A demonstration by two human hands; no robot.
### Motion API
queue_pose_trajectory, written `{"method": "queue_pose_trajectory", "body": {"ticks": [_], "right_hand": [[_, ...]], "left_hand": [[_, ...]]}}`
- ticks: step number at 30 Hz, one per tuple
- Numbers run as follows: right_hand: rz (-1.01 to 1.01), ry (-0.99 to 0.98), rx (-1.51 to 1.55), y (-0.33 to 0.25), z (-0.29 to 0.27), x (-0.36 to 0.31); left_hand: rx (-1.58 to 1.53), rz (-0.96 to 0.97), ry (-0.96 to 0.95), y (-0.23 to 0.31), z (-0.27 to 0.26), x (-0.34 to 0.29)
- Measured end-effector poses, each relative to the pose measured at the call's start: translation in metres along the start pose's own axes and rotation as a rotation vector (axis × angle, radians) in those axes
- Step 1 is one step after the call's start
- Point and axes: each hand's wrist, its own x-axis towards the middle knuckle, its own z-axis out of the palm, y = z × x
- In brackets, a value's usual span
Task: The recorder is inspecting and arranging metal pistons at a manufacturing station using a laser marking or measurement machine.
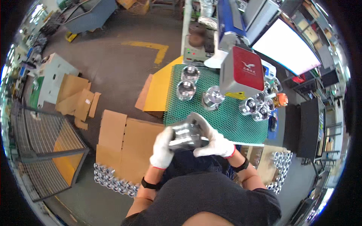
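Note:
A shiny metal piston (185, 136), slightly blurred, is held between my two white-gloved hands just off the near edge of the green mesh mat (233, 130). My left hand (163, 148) grips its left side. On the other side, my right hand (215, 144) has its fingers curled around the far rim. Another piston (213, 98) stands on the mat beside the red and grey machine head (243, 71). Two pistons (186, 90) sit at the mat's left, and a cluster of several pistons (259, 107) is at its right.
Cardboard (139, 145) lies to my left, with rows of pistons (113, 181) along its near edge. More pistons (281, 165) fill a box at my right. A lit monitor (288, 47) stands far right; a wire cage (51, 165) is far left.

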Motion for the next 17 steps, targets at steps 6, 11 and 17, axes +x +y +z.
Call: {"method": "queue_pose_trajectory", "body": {"ticks": [6,11,17], "right_hand": [[0.478,0.592,0.802,0.119,-0.064,-0.079],[0.749,0.937,0.814,0.105,-0.089,-0.160],[0.735,0.941,0.797,0.101,-0.122,-0.162]], "left_hand": [[0.616,-0.615,-0.453,-0.050,0.073,0.091],[1.412,0.354,-0.025,-0.070,0.114,0.183],[1.198,0.608,-0.170,-0.167,0.101,0.266]]}}
